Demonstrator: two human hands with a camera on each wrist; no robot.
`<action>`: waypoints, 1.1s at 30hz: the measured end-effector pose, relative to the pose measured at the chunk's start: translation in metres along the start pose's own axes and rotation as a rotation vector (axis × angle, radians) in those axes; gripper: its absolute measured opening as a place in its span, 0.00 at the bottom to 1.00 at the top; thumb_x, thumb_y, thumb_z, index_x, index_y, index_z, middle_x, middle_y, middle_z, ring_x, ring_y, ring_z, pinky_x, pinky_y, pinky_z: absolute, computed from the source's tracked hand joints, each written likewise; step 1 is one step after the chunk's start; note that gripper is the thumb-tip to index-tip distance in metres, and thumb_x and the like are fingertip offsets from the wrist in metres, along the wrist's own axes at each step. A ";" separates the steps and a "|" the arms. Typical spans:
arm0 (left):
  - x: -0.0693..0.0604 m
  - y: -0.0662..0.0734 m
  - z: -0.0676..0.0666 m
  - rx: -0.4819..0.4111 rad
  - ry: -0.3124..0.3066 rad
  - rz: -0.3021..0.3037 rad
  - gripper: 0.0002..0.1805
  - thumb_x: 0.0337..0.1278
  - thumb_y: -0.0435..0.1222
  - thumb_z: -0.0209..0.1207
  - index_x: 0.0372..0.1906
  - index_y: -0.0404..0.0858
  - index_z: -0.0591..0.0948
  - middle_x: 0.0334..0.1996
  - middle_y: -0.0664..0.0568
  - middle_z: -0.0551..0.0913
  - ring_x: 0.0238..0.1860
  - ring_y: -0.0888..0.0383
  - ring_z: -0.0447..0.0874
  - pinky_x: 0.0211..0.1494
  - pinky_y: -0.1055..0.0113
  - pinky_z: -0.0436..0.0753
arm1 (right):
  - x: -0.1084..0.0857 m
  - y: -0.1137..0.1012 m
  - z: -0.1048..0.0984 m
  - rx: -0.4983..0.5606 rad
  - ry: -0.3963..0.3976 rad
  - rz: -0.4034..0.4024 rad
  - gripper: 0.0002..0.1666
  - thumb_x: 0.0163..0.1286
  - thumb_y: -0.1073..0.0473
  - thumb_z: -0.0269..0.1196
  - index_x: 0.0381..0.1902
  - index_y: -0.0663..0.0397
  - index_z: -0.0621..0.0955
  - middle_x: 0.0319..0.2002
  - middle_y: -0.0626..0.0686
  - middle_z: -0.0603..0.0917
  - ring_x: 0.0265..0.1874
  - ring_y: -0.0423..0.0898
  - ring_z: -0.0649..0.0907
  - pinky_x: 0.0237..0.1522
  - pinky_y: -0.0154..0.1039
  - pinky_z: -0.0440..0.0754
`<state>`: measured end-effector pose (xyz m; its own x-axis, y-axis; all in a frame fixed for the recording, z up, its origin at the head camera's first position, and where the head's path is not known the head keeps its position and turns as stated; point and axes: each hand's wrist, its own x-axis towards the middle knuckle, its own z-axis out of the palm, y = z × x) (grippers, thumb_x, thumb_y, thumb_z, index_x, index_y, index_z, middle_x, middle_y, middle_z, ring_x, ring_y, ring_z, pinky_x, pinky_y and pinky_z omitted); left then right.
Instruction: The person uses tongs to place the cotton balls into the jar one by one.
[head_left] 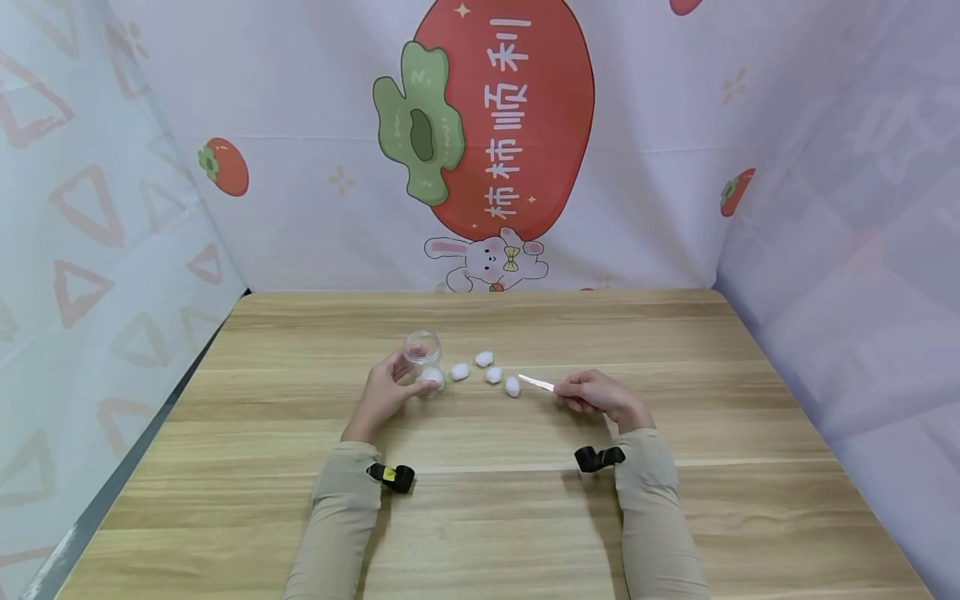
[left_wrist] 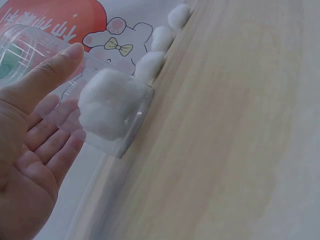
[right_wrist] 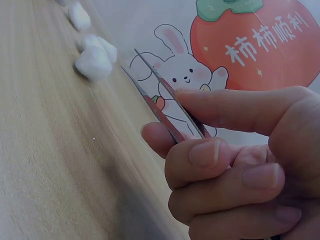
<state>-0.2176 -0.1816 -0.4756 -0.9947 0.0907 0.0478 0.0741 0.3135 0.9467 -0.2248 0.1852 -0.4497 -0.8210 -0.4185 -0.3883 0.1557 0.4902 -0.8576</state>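
Observation:
My left hand point(head_left: 388, 390) grips a clear plastic jar point(left_wrist: 90, 107) that stands upright on the table, thumb on one side and fingers round the other. White cotton balls point(left_wrist: 107, 107) lie at the bottom of the jar; its open-looking rim point(head_left: 422, 337) faces up. In my right hand point(head_left: 600, 394) I hold metal tweezers point(right_wrist: 165, 102) between thumb and fingers. Their two tips stand apart with nothing between them, pointing left. Several loose cotton balls point(head_left: 512, 387) lie on the table between the jar and the tweezers; the nearest one is just left of the tips.
The wooden table point(head_left: 487, 517) stretches out on all sides of the hands. Behind it hangs a white cloth point(head_left: 300, 217) printed with persimmons and a rabbit, and more cloth lines both sides. Black wrist cameras point(head_left: 597, 458) sit on both sleeves.

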 end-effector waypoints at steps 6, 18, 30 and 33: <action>-0.001 0.000 0.000 0.008 -0.004 0.004 0.40 0.43 0.36 0.73 0.64 0.32 0.70 0.65 0.35 0.73 0.69 0.43 0.71 0.75 0.57 0.72 | 0.001 0.001 0.000 -0.008 -0.006 0.020 0.18 0.72 0.55 0.55 0.36 0.68 0.80 0.13 0.40 0.70 0.12 0.33 0.64 0.14 0.25 0.60; -0.001 0.001 0.001 0.001 0.006 0.013 0.39 0.42 0.36 0.74 0.63 0.32 0.72 0.64 0.36 0.75 0.68 0.44 0.72 0.74 0.57 0.73 | 0.001 0.000 0.002 -0.062 0.001 0.033 0.17 0.71 0.55 0.56 0.35 0.66 0.80 0.14 0.41 0.70 0.13 0.35 0.64 0.15 0.25 0.61; 0.000 0.000 0.001 0.004 0.008 0.006 0.40 0.42 0.35 0.74 0.64 0.32 0.71 0.64 0.36 0.74 0.68 0.44 0.72 0.74 0.58 0.73 | 0.003 -0.001 0.005 -0.086 0.011 0.043 0.19 0.71 0.54 0.57 0.36 0.68 0.80 0.15 0.42 0.70 0.13 0.36 0.64 0.15 0.26 0.61; 0.000 0.000 0.000 0.007 0.006 0.003 0.40 0.42 0.35 0.74 0.64 0.32 0.71 0.64 0.36 0.74 0.68 0.44 0.72 0.73 0.59 0.73 | 0.004 -0.002 0.006 -0.087 0.014 0.049 0.18 0.71 0.53 0.58 0.34 0.66 0.80 0.14 0.42 0.70 0.13 0.36 0.64 0.14 0.26 0.61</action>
<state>-0.2173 -0.1811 -0.4755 -0.9949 0.0855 0.0527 0.0775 0.3199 0.9443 -0.2251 0.1778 -0.4519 -0.8212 -0.3821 -0.4238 0.1483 0.5744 -0.8051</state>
